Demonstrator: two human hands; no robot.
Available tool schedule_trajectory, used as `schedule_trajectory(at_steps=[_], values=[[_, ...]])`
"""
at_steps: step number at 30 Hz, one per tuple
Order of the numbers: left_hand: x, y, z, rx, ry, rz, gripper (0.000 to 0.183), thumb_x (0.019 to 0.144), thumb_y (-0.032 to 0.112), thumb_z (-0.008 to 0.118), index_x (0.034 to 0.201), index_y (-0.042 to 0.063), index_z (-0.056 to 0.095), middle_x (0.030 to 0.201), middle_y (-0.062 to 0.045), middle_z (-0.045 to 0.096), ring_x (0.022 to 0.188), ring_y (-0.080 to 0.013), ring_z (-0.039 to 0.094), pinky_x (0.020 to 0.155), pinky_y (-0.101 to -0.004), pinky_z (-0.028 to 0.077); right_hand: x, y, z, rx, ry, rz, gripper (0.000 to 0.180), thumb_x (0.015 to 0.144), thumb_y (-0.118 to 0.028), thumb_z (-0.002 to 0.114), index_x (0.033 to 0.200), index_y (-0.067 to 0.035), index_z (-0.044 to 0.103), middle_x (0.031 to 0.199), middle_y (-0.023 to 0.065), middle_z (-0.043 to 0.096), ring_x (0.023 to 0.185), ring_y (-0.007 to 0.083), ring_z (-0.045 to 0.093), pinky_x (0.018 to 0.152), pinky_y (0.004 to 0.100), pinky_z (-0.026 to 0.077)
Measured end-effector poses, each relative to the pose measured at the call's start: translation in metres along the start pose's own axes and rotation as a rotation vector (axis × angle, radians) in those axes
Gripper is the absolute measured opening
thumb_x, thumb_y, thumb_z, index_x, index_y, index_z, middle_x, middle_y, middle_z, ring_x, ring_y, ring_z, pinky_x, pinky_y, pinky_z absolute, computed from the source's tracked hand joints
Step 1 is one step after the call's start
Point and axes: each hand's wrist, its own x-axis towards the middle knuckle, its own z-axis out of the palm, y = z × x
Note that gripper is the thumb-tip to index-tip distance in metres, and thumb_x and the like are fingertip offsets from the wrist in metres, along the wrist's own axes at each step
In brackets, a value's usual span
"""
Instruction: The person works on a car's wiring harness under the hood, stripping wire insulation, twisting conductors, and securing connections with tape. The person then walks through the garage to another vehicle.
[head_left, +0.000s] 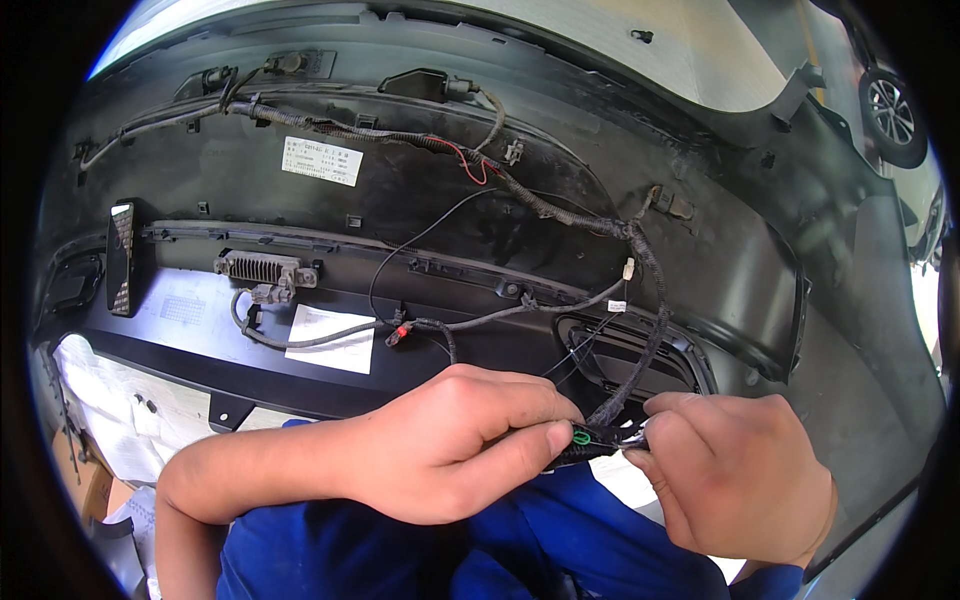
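My left hand (465, 450) grips a black wrapped section of a wiring harness (654, 300) just above my lap. Beside my left thumb a loop of green wire (581, 437) shows on that section. Close on its right, my right hand (739, 469) pinches the harness's end between thumb and fingers. The fingers partly hide what the right hand holds, so I cannot tell whether it is wire or tape. From my hands the corrugated harness runs up and then left across the inner side of a black plastic car bumper (247, 180). A red wire (474, 169) loops out of it.
A finned module (259, 266) with a plugged connector sits on the bumper's left. Nearby are a phone-like black object (121, 259), a white paper sheet (330, 337) and a printed label (321, 161). A red-tipped connector (400, 334) hangs mid-way. A car wheel (891, 112) stands far right.
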Motion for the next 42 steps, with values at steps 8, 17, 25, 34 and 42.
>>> schedule_trajectory(at_steps=[8,17,25,34,42], values=[[-0.004,0.002,-0.001,-0.278,-0.07,-0.147,0.022,0.107,0.011,0.052,0.108,-0.007,0.064,0.083,-0.006,0.062,0.069,-0.011,0.055,0.064,-0.0295,0.047,0.0,0.002,-0.002,0.084,0.002,0.001,0.02,0.078,-0.014,0.077,0.08,-0.005,0.06,0.086,0.0096,0.073,0.064,0.0268,0.069,0.049,0.0356,0.049],[-0.009,-0.005,0.002,-0.484,-0.149,-0.187,0.023,0.11,0.014,0.048,0.1,-0.002,0.059,0.067,0.004,0.045,0.059,-0.0052,0.038,0.053,-0.0255,0.034,0.001,0.007,-0.005,0.138,-0.013,-0.073,0.022,0.078,-0.017,0.078,0.077,-0.004,0.061,0.086,0.01,0.072,0.061,0.0262,0.067,0.049,0.0347,0.054],[-0.009,-0.011,0.001,-0.457,-0.191,-0.09,0.021,0.111,0.015,0.047,0.105,-0.003,0.059,0.068,0.004,0.044,0.06,-0.0053,0.037,0.054,-0.0254,0.033,0.002,0.014,-0.006,0.187,-0.024,-0.141,0.023,0.079,-0.018,0.079,0.076,-0.005,0.06,0.086,0.0091,0.071,0.06,0.0233,0.066,0.048,0.0323,0.053],[-0.012,-0.014,0.001,-0.556,-0.227,-0.131,0.024,0.111,0.015,0.047,0.12,-0.004,0.06,0.069,0.005,0.042,0.06,-0.0051,0.035,0.053,-0.0251,0.031,0.007,0.018,-0.009,0.166,-0.03,-0.216,0.023,0.08,-0.017,0.079,0.074,-0.006,0.06,0.088,0.0086,0.071,0.059,0.0198,0.064,0.045,0.03,0.05],[-0.012,-0.016,0.002,-0.573,-0.267,-0.121,0.024,0.111,0.015,0.046,0.122,-0.002,0.06,0.07,0.006,0.041,0.061,-0.0047,0.034,0.054,-0.0248,0.031,0.005,0.019,-0.009,0.11,-0.011,-0.263,0.019,0.074,-0.015,0.077,0.075,-0.005,0.061,0.091,0.0077,0.072,0.057,0.0173,0.063,0.042,0.0297,0.047]])
